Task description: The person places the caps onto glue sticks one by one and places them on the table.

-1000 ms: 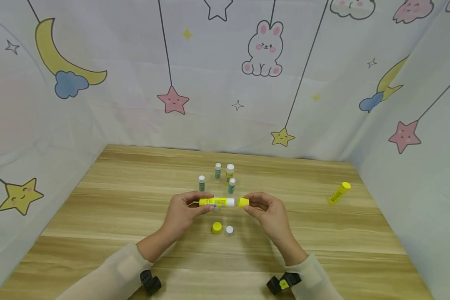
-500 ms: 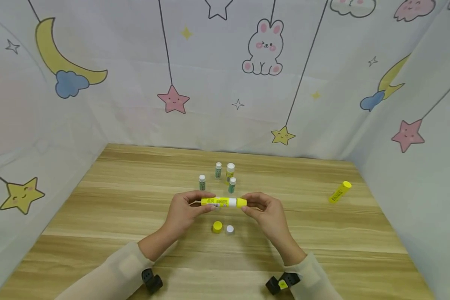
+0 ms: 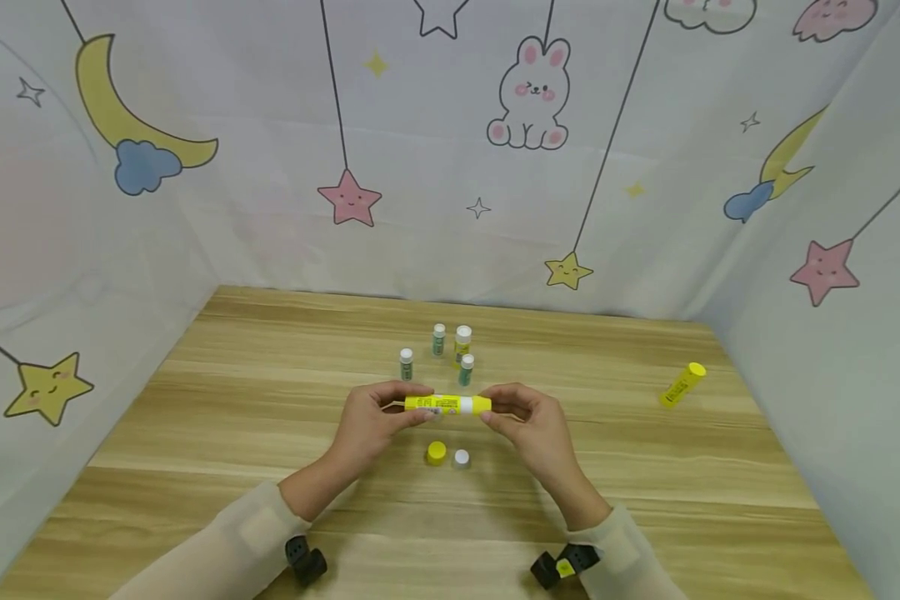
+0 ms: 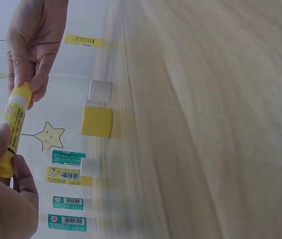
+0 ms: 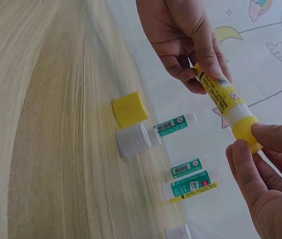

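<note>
Between my hands a yellow glue stick (image 3: pixel 435 405) is held level above the table. My left hand (image 3: pixel 366 418) grips its body at the left end, thumb below and fingers above. At the other end, my right hand (image 3: pixel 534 422) pinches a yellow cap (image 3: pixel 482 405) between thumb and fingertips. The cap sits over the white neck, and a white band (image 4: pixel 17 100) shows between cap and label in the left wrist view. Under the hands, a loose yellow cap (image 3: pixel 437 453) and a white cap (image 3: pixel 461 459) stand on the wooden table (image 3: pixel 390 533).
Behind the hands stand several small glue sticks: green ones (image 3: pixel 407 365) with white caps and a yellow one (image 3: pixel 462 343). Another yellow glue stick (image 3: pixel 683 385) stands far right. A printed curtain (image 3: pixel 270 167) encloses the back and sides.
One second ago the cap was apart from the glue stick. It has since slid over the white neck, the two hands drawing together, and the visible white band has narrowed.
</note>
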### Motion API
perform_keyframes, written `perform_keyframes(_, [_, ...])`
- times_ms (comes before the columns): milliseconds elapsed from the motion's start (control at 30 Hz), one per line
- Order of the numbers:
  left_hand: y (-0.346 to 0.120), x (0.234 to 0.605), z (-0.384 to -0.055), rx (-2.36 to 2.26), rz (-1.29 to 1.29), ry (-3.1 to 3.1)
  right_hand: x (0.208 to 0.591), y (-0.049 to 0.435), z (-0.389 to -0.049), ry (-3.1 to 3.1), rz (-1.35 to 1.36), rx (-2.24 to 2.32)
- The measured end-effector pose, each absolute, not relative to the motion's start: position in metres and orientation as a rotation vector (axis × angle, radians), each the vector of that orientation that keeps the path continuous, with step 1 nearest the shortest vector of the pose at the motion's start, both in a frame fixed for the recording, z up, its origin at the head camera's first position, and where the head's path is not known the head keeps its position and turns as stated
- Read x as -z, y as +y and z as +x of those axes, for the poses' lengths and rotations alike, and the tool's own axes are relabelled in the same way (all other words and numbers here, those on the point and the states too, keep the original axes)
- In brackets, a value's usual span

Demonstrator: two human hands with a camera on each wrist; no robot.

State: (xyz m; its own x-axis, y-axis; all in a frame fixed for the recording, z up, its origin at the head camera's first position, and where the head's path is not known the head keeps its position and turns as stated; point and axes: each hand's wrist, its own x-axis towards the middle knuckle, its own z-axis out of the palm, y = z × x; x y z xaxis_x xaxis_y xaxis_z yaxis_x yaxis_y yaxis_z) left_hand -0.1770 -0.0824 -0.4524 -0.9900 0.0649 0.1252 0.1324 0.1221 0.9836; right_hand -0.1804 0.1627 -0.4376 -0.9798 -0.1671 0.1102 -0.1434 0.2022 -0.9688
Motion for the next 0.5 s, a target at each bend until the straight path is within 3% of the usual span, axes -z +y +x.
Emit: perform_keyframes(500, [-0.0817,0.4510,-0.1790,2.063,-0.238,-2.307,0.4387,0.1633,-0.1795,2.425,-0.315,1.944])
